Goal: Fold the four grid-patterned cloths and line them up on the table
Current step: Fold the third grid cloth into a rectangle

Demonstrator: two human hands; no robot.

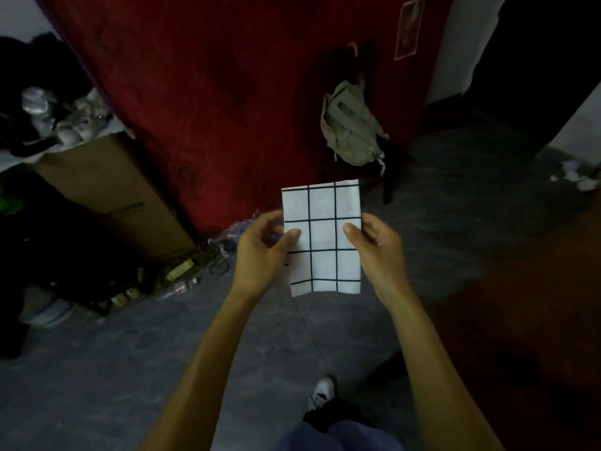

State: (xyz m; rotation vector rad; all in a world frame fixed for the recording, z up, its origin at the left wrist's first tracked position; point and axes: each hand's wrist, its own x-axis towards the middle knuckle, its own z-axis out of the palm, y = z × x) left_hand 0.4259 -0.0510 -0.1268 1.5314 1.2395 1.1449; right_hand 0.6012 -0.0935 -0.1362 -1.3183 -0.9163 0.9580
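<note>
A white cloth with a black grid (322,236) is folded into a narrow upright rectangle and held in the air in front of me, above the floor. My left hand (263,252) pinches its left edge, thumb on the front face. My right hand (374,252) grips its right edge the same way. Only this one grid cloth is in view. A dark reddish-brown table (520,320) lies at the lower right, dim and partly out of frame.
A red hanging fabric (227,92) fills the background. A green bag (351,125) hangs on a dark chair. A cardboard box (107,190) stands at left with clutter and bottles around its base. My shoe (322,392) shows on the grey floor.
</note>
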